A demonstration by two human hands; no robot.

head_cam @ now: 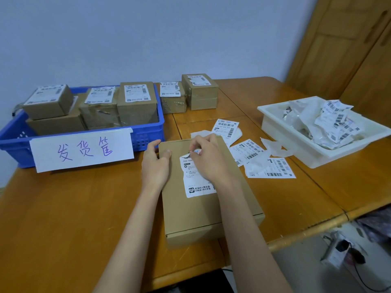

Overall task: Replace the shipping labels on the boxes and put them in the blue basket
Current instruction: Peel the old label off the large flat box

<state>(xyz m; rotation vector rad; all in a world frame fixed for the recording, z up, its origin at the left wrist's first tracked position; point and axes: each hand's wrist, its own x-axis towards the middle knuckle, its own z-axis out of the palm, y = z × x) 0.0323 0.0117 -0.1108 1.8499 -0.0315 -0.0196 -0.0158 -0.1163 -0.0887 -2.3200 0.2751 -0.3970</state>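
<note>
In the head view, a flat cardboard box (203, 199) is being steadied at its far left corner by the left hand (155, 163), fingers curled over the edge, so that the old label (195, 178) can be peeled; its torn top edge is being pinched by the right hand (208, 159). The label is looking white, ragged and partly lifted. Right of the box, fresh labels (247, 150) are lying ready; to its left, the blue basket (146, 132) is being filled.
</note>
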